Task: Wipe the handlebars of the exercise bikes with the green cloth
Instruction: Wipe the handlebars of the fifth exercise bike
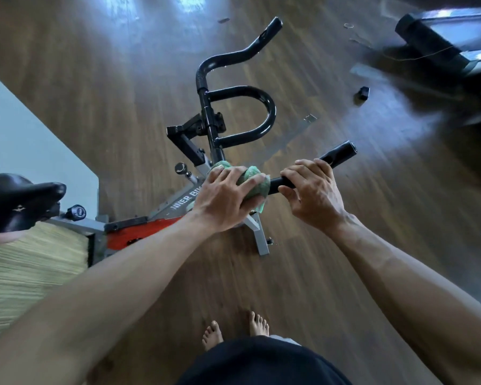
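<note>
An exercise bike stands below me with black handlebars [242,118] that curve away toward the top of the view. My left hand [225,195] grips the green cloth [257,184], wrapped around the near handlebar arm close to the stem. My right hand [311,193] grips the same black bar [339,155] just right of the cloth, short of its free end. Most of the cloth is hidden under my left fingers.
The bike's black saddle [17,201] is at the left, above a red and grey frame [139,229]. A pale wall [25,140] runs along the left. Another machine [450,43] stands at the top right. Small scraps [362,93] lie on the wooden floor. My bare feet [233,329] are below.
</note>
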